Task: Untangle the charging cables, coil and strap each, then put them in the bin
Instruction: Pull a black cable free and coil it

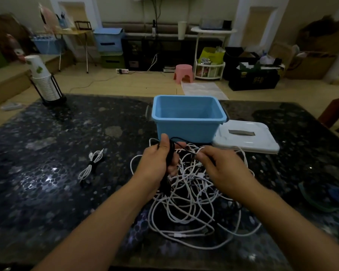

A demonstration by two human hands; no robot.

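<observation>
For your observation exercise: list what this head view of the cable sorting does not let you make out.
- Bin floor: the blue bin's near wall hides it.
- How many cables form the white tangle: overlapping loops, and both hands cover part.
- What the right hand pinches: too small.
- Black cable's length: the left hand wraps it.
- Coiled cable's plug types: too small, dim.

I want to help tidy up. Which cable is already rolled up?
The small white cable lying alone on the table, left of both hands. It is coiled with a dark strap round its middle, while the others are still a loose tangle.
</observation>
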